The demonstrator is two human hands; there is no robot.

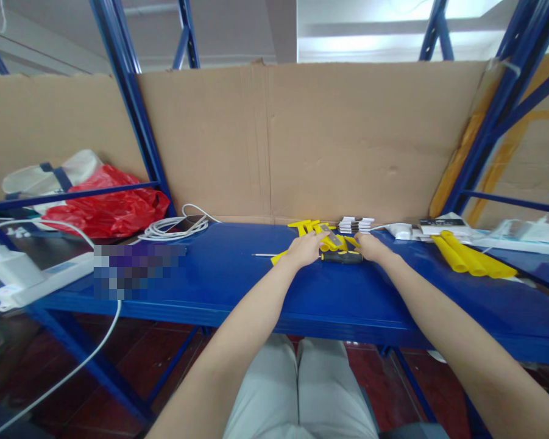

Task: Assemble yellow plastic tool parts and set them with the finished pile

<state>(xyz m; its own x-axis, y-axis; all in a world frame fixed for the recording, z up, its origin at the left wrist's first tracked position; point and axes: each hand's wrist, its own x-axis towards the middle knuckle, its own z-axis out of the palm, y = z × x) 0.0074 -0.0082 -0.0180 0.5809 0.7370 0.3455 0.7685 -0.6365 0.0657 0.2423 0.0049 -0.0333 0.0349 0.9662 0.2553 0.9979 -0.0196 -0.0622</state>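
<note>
On the blue tabletop, my left hand (pixel 307 247) is closed around a yellow plastic tool (pixel 278 258), whose handle end sticks out beneath the wrist side. A flat grey plate (pixel 332 236) shows just beyond those fingertips. My right hand (pixel 370 246) has curled fingers at the edge of a yellow piece (pixel 351 241) and seems to pinch it. Between the hands and nearer to me lies a screwdriver (pixel 342 258) with a black and yellow handle, its thin shaft pointing left. Several more yellow pieces (pixel 307 226) lie behind my left hand.
Behind my hands stands a stack of white packs with black bands (pixel 355 225). Yellow tube-like handles (pixel 473 261) lie at right beside a white power strip (pixel 521 244). Coiled white cable (pixel 176 228), red bag (pixel 112 201) and another power strip (pixel 50 280) are left. A cardboard wall (pixel 347 140) closes the back.
</note>
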